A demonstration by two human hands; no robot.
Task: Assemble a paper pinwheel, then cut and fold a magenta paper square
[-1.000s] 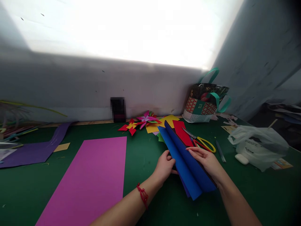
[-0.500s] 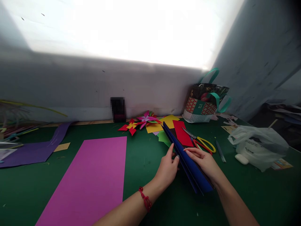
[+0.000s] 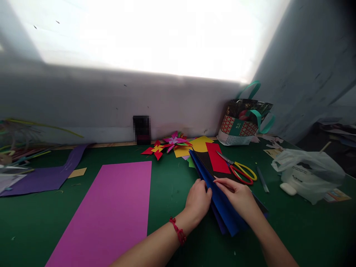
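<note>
Several sheets of blue paper point(image 3: 222, 204) stand on edge at a slant, fanned slightly apart. My left hand point(image 3: 198, 200), with a red bracelet at the wrist, is closed on their left side, its fingertips partly behind the paper. On the right side, my right hand point(image 3: 236, 193) pinches the upper edge between thumb and fingers. Black paper point(image 3: 204, 157) lies to the right and behind the blue, with a red paper strip point(image 3: 217, 157) on top. Scissors point(image 3: 241, 171) with red and yellow handles rest beside the strip.
A large magenta sheet point(image 3: 111, 211) lies left of my hands, with purple paper point(image 3: 41, 180) beyond it. Folded paper stars point(image 3: 178, 142) and yellow paper point(image 3: 200, 144) sit near the wall. A patterned bag point(image 3: 239, 124), a pen point(image 3: 263, 180) and a white plastic bag point(image 3: 308, 174) are on the right.
The blue sheets have spread wider at their near end, and more black paper shows. My left hand has curled its fingers in and moved slightly down; my right hand has tightened its pinch.
</note>
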